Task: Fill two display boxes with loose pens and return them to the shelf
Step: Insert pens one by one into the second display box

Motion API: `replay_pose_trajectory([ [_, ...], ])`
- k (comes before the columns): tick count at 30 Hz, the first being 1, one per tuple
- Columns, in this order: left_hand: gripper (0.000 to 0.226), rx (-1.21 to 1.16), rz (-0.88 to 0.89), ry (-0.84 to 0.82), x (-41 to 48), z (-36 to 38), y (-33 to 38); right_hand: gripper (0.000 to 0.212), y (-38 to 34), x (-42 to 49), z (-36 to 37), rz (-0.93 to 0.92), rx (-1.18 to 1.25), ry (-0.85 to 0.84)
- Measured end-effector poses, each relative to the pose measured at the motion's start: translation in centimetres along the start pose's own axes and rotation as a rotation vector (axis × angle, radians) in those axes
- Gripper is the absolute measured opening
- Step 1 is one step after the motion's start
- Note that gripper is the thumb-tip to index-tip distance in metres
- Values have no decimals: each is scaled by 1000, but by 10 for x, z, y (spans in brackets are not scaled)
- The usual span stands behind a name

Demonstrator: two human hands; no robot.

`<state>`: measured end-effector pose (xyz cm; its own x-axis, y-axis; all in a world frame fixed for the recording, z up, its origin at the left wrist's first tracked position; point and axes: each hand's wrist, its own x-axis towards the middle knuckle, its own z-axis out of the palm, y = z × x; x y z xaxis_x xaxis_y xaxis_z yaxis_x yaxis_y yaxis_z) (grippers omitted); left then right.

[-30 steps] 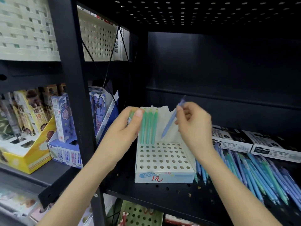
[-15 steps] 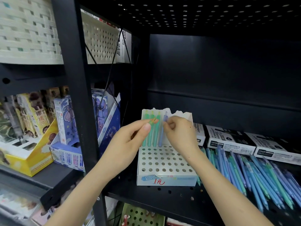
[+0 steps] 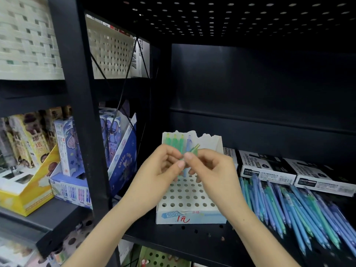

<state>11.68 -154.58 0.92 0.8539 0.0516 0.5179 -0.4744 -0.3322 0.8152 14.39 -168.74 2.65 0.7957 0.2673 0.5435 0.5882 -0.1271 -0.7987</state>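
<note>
A white display box with a holed top plate stands on the black shelf. Three green pens and one blue pen stand upright in its back row. In front of the box my left hand and my right hand meet. Both pinch a green pen, whose yellow-clipped top sticks out above my right thumb. Its lower part is hidden between the fingers. A pile of loose blue and green pens lies on the shelf to the right of the box.
Black-and-white marker boxes sit behind the loose pens. A black shelf post rises at the left. Beyond it stand a blue display box and a yellow one. White woven baskets fill the shelf above.
My right hand set the blue pen into the back row beside the green ones. It then moved to my left hand, and both now pinch a green pen.
</note>
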Motion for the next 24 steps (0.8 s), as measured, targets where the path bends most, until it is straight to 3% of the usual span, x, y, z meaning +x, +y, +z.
replay_pose_trajectory([
  [4,28,303,76,303,1,-1,-4,17,3,15,-23,-72,14,295],
  [6,43,339,15,327,3,-1,-14,17,13,23,-30,-108,-142,359],
  [12,63,276,-59,251,10,8,-45,16,35,33,-20,-125,-345,302],
  [16,61,193,-54,185,11,10,-53,18,38,40,-11,-109,-387,251],
  [24,50,145,-20,220,10,7,-62,19,35,53,-8,-54,-421,202],
])
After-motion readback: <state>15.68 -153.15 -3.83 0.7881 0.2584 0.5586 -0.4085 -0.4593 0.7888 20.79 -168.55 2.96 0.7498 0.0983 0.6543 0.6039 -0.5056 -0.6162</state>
